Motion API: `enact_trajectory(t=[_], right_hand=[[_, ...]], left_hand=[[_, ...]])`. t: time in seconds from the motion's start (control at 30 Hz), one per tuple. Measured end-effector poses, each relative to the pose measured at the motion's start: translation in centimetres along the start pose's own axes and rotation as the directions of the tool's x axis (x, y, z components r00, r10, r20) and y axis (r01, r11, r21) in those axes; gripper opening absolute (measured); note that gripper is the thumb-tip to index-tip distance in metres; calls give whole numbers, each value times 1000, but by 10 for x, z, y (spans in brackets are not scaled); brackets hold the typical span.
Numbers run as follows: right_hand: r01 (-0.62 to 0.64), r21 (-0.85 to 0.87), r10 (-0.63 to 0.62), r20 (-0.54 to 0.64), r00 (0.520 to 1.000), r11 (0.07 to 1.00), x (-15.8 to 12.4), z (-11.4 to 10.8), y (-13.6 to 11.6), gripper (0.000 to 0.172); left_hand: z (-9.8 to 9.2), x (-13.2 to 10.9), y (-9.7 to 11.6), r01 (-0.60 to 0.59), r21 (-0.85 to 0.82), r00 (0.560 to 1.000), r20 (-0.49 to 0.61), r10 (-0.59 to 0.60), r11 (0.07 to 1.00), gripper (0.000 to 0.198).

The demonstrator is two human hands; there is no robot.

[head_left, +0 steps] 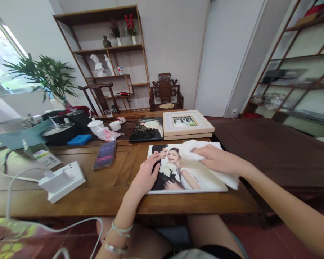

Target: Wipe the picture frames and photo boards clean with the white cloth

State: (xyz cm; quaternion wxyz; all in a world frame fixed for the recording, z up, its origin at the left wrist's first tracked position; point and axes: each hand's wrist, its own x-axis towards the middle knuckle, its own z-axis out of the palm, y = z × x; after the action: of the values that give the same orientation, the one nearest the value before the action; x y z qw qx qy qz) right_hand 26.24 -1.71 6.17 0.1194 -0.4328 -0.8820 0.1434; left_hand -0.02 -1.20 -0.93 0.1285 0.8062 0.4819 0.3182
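A wedding photo panel (189, 176) with a white edge lies flat on the wooden table in front of me. My left hand (148, 172) rests on its left side, fingers stretched out over the dark suit in the picture. Bunched in my right hand (216, 156) is a white cloth (189, 149), pressed against the panel's upper right part. The cloth's loose end hangs past the panel's right edge. Just behind the panel lie a dark photo panel (147, 128) and a stack of light wooden picture frames (189, 124).
At the left are a white power strip (63, 180) with cables, an opened small box (44, 154), a phone (105, 154), a blue box (79, 139), a teapot (95, 126) and a pot (59, 133). A brown tabletop (259, 151) extends to the right.
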Motion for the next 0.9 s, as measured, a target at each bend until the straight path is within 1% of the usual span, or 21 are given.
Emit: enact_trajectory(t=[0.07,0.13,0.17,0.2,0.27,0.33,0.43,0.6,0.73,0.83,0.9], right_hand=[[107,33,-108,0,994,994,38,0,-12,31],[166,77,-171,71,983,983,75,4,-26,27],[167,55,-172,91,981,984,91,7,-33,25],[168,45,-171,85,982,985,106,11,-40,25],[183,26,-185,82,979,983,127,18,-51,23],[202,14,-203,73,976,979,135,23,-57,24],[219,15,-220,45,975,976,125,28,-52,27],[186,51,-185,-20,983,981,80,27,-19,33],[107,66,-97,-140,985,992,45,22,10,40],[27,64,-17,-159,987,998,26,18,27,44],[-25,46,32,-164,986,999,16,17,31,47]], left_hand=[[-1,0,0,-5,-7,1000,-6,5,1000,32],[-1,1,1,-11,-9,1000,-14,11,1000,32],[-2,1,1,-16,-9,1000,-16,16,1000,32],[-2,1,2,-22,-9,1000,-16,22,1000,31],[-3,2,3,-32,-12,999,-21,31,999,30],[-3,2,3,-35,-12,999,-24,34,999,28],[-3,3,3,-31,-4,999,-25,31,1000,26],[-2,2,2,-16,-7,1000,-5,16,1000,31],[-1,1,1,-1,-3,1000,10,1,1000,33],[-1,1,1,6,-10,1000,2,-6,1000,33],[-1,1,1,7,-12,1000,-5,-7,1000,33]])
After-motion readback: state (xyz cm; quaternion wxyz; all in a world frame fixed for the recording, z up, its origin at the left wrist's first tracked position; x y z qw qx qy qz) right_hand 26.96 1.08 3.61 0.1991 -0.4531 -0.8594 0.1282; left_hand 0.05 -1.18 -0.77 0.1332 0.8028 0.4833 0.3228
